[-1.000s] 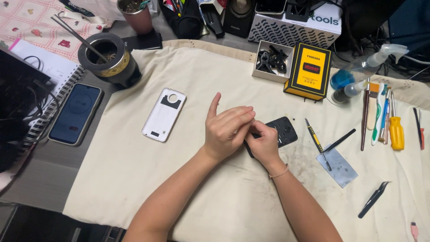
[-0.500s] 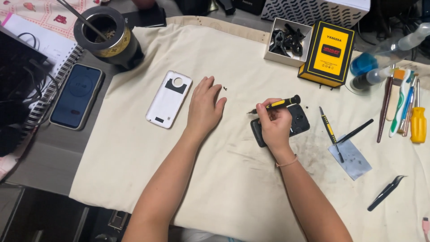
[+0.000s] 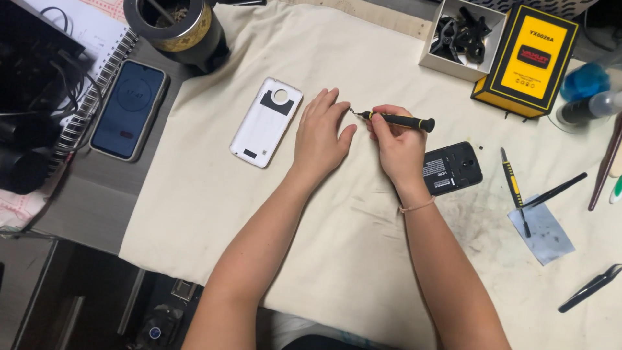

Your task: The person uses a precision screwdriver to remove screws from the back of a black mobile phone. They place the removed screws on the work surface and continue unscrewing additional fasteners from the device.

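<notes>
The right hand pinches a small black screwdriver with a yellow band, held nearly level above the cream cloth that covers the table, its thin tip pointing left toward the fingertips of the left hand. The left hand lies flat and open on the cloth, fingers together, holding nothing; the tip ends just beside its index finger, and whether they touch cannot be told. A white phone back cover lies just left of the left hand, inner side up. A black opened phone lies on the cloth just right of the right wrist. Farther right lie a second screwdriver, a black pry tool and tweezers. A yellow box and a white tray of black clips sit at the top right. At the left, off the cloth, a dark phone rests by a notebook
</notes>
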